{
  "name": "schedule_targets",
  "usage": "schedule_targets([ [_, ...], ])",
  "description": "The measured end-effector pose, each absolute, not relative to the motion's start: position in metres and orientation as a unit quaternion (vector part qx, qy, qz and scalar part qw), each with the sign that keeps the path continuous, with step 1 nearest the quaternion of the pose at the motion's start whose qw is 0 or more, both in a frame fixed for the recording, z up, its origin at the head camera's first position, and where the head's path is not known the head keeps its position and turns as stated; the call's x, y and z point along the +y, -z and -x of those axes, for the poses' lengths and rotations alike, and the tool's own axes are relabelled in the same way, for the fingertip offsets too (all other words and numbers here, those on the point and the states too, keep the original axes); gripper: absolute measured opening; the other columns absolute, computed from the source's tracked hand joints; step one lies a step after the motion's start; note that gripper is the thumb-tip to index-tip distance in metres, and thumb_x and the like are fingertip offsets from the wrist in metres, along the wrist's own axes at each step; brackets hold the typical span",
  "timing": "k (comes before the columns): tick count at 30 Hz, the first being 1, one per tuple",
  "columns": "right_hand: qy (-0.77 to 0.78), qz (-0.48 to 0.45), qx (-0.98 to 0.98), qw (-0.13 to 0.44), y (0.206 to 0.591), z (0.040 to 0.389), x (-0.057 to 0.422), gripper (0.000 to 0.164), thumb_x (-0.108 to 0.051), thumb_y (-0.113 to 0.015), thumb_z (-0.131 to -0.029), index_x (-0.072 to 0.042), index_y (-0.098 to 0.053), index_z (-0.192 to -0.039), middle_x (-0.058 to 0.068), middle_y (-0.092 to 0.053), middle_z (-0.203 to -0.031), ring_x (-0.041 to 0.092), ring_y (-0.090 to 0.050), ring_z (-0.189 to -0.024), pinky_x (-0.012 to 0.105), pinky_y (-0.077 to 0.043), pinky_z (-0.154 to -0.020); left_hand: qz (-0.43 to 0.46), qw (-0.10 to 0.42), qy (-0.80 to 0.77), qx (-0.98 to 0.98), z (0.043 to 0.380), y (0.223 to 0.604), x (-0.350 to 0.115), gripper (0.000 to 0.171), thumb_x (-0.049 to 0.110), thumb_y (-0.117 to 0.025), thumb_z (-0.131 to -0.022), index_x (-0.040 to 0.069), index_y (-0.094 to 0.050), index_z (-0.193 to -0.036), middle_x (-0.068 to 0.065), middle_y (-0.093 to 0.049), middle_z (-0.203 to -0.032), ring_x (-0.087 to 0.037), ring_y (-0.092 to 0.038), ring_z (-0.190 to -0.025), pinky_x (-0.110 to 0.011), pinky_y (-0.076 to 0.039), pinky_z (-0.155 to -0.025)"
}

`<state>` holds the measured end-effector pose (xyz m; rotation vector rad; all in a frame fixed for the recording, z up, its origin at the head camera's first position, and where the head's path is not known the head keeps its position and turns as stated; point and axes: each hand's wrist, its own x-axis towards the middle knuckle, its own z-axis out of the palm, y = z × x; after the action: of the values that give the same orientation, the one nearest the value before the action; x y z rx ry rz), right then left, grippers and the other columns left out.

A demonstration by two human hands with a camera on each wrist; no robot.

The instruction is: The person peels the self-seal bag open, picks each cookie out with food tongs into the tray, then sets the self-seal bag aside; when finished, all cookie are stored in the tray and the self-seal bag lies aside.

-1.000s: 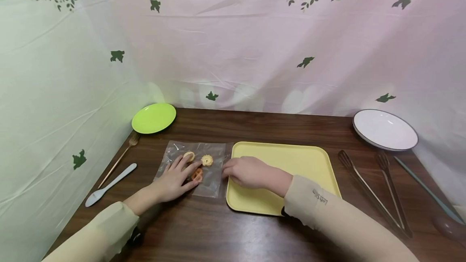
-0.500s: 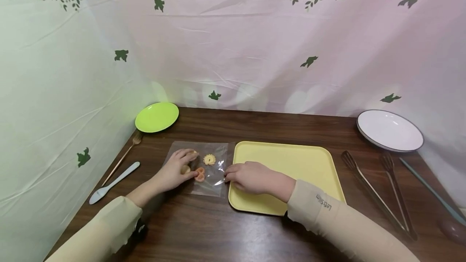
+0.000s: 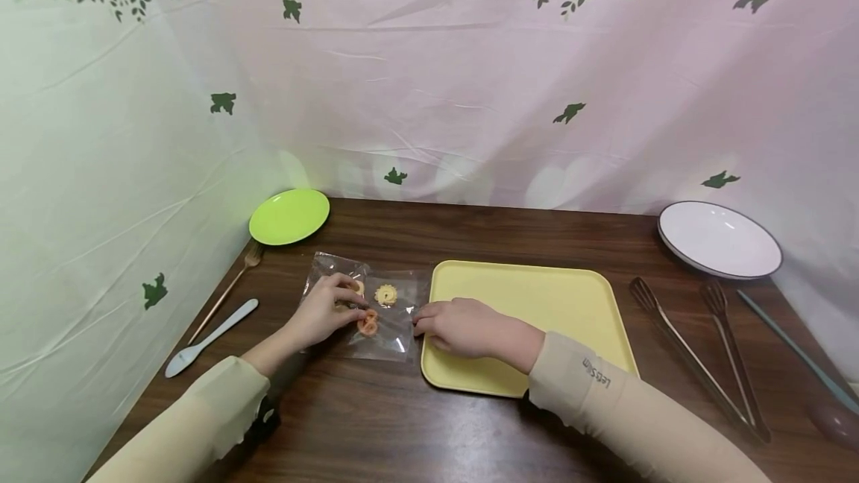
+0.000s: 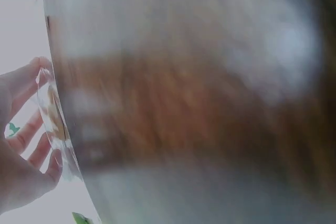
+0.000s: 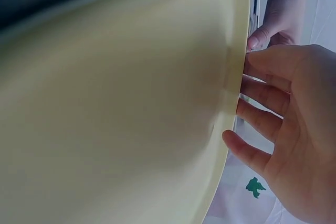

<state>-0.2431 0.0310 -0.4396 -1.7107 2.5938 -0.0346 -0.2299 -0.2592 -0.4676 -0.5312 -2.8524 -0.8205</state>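
A clear plastic bag (image 3: 396, 349) lies on the table with cookies and a pretzel in it. My left hand (image 3: 321, 311) pinches the bag's film between thumb and fingers, beside the orange-brown pretzel (image 3: 368, 323). A round ridged cookie (image 3: 385, 295) is to its right; another pale cookie (image 3: 360, 288) is partly hidden behind my fingers. In the left wrist view the film (image 4: 59, 114) stands up against my fingertips. My right hand (image 3: 463, 328) reaches across the left rim of the yellow tray (image 3: 537, 297) and pinches the bag's right edge.
At the back left stands a green plate (image 3: 290, 216), with a fork (image 3: 224, 293) and pale spreader (image 3: 211, 338) in front. On the right are a white plate (image 3: 719, 239), tongs (image 3: 691, 356), a teal-handled utensil (image 3: 795, 349) and a dark rounded object (image 3: 835, 423).
My left hand lay spread over the bag; its fingers have since drawn in and gathered the film, and the bag's upper left part has lifted. My right hand stays at the bag's right edge.
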Motion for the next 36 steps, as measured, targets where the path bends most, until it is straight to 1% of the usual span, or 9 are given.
schedule_targets([
  [5, 0.013, 0.553, 0.833, 0.017, 0.439, 0.243, 0.032, 0.028, -0.019, -0.056, -0.092, -0.021, -0.065, -0.118, -0.004, -0.058, -0.130, 0.012, -0.051, -0.124, 0.034, -0.049, -0.091, 0.168, 0.066, 0.289, -0.940, 0.233, 0.467, -0.257, 0.006, 0.020, -0.081, -0.076, 0.023, -0.076, -0.079, -0.001, -0.062, -0.099, -0.023, -0.054, -0.097, -0.043, -0.039, -0.087],
  [9, 0.010, 0.554, 0.833, 0.015, 0.439, 0.242, 0.031, 0.027, -0.019, -0.057, -0.092, -0.022, -0.065, -0.118, -0.005, -0.058, -0.129, 0.012, -0.052, -0.123, 0.035, -0.049, -0.091, 0.155, 0.060, 0.313, -0.935, 0.233, 0.465, -0.260, 0.006, 0.022, -0.079, -0.078, 0.024, -0.074, -0.080, 0.005, -0.063, -0.097, -0.019, -0.056, -0.096, -0.043, -0.043, -0.084],
  [12, 0.002, 0.558, 0.830, 0.006, 0.438, 0.242, 0.031, 0.027, -0.020, -0.057, -0.092, -0.021, -0.065, -0.118, -0.005, -0.059, -0.129, 0.011, -0.051, -0.124, 0.037, -0.048, -0.092, 0.152, 0.050, 0.335, -0.928, 0.234, 0.463, -0.263, 0.004, 0.022, -0.077, -0.081, 0.022, -0.073, -0.083, 0.008, -0.063, -0.095, -0.016, -0.058, -0.093, -0.040, -0.044, -0.082],
  [18, -0.005, 0.563, 0.827, 0.002, 0.436, 0.239, 0.030, 0.026, -0.022, -0.056, -0.094, -0.022, -0.065, -0.119, -0.003, -0.058, -0.130, 0.013, -0.049, -0.126, 0.038, -0.046, -0.096, 0.135, 0.023, 0.372, -0.918, 0.232, 0.457, -0.264, 0.006, 0.021, -0.074, -0.083, 0.016, -0.071, -0.087, 0.009, -0.066, -0.086, -0.013, -0.063, -0.083, -0.034, -0.049, -0.073],
  [24, 0.017, 0.566, 0.824, 0.002, 0.436, 0.237, 0.034, 0.027, -0.021, -0.057, -0.094, -0.021, -0.064, -0.120, -0.003, -0.057, -0.131, 0.013, -0.049, -0.126, 0.038, -0.045, -0.096, 0.141, 0.015, 0.387, -0.911, 0.234, 0.457, -0.264, 0.004, 0.016, -0.073, -0.084, 0.014, -0.071, -0.087, 0.007, -0.068, -0.082, -0.009, -0.063, -0.079, -0.031, -0.052, -0.075],
  [31, 0.046, 0.557, 0.828, -0.033, 0.418, 0.226, 0.058, 0.031, -0.022, -0.059, -0.092, -0.021, -0.060, -0.123, 0.000, -0.055, -0.134, 0.017, -0.048, -0.127, 0.040, -0.043, -0.098, 0.161, 0.020, 0.400, -0.902, 0.237, 0.457, -0.263, 0.006, 0.009, -0.072, -0.084, 0.010, -0.071, -0.090, 0.004, -0.068, -0.083, -0.009, -0.061, -0.076, -0.028, -0.052, -0.071],
  [34, 0.068, 0.549, 0.831, -0.062, 0.407, 0.217, 0.076, 0.032, -0.022, -0.061, -0.091, -0.021, -0.060, -0.123, 0.001, -0.054, -0.134, 0.019, -0.048, -0.127, 0.040, -0.042, -0.101, 0.163, 0.019, 0.401, -0.901, 0.238, 0.456, -0.263, 0.006, 0.008, -0.071, -0.084, 0.009, -0.070, -0.090, 0.003, -0.068, -0.084, -0.009, -0.061, -0.076, -0.028, -0.052, -0.070],
  [36, 0.097, 0.545, 0.828, -0.090, 0.401, 0.211, 0.091, 0.032, -0.020, -0.063, -0.089, -0.020, -0.060, -0.121, 0.001, -0.055, -0.133, 0.021, -0.050, -0.125, 0.040, -0.042, -0.101, 0.158, 0.015, 0.399, -0.903, 0.237, 0.455, -0.263, 0.006, 0.007, -0.071, -0.084, 0.009, -0.070, -0.090, 0.003, -0.068, -0.085, -0.010, -0.062, -0.077, -0.027, -0.052, -0.070],
])
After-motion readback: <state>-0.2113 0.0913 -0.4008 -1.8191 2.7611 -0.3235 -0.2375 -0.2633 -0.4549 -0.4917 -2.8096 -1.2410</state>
